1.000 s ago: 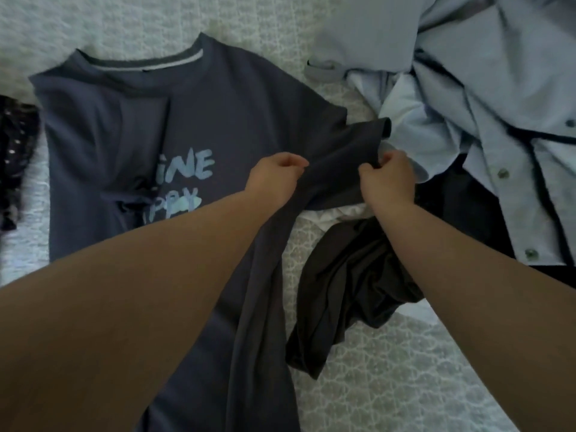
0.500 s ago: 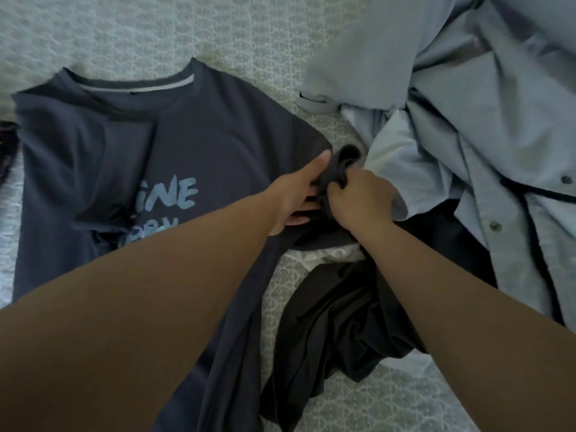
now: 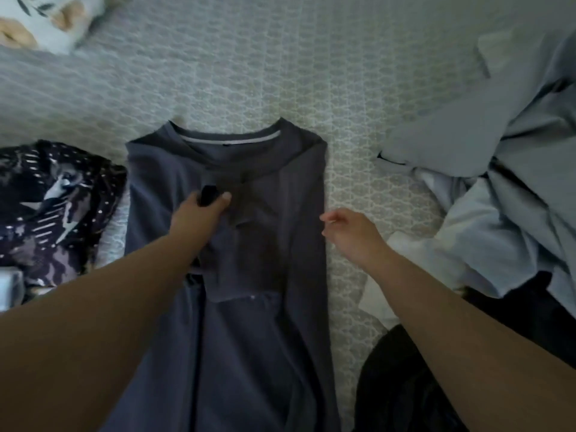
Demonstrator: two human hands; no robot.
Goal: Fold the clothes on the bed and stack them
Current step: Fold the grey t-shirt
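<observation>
While left hand [image 3: 199, 213] pinches one T-shirt [image 3: 268, 322] sleeve, right hand [image 3: 352, 235] hovers relaxed, holding nothing.

The bed [image 3: 249, 73] under my arms wears a pale cover with a small repeating pattern. Lying flat on it, directly beneath my left hand [image 3: 199, 213], is the dark blue T-shirt [image 3: 274, 232], neck away from me, both sides folded in toward the middle. Out past that hand's outer side sits a dark patterned garment [image 3: 53, 207] in a bunch, touching the shirt's edge. My right hand [image 3: 352, 232] hangs over a bare strip of cover just beside the shirt. Beyond its outer side lies a heap of light blue clothes [image 3: 486, 151], with a white piece [image 3: 402, 263] and a black garment [image 3: 405, 385] nearer me. Far beyond my left hand is a floral pillow [image 3: 46, 20].
</observation>
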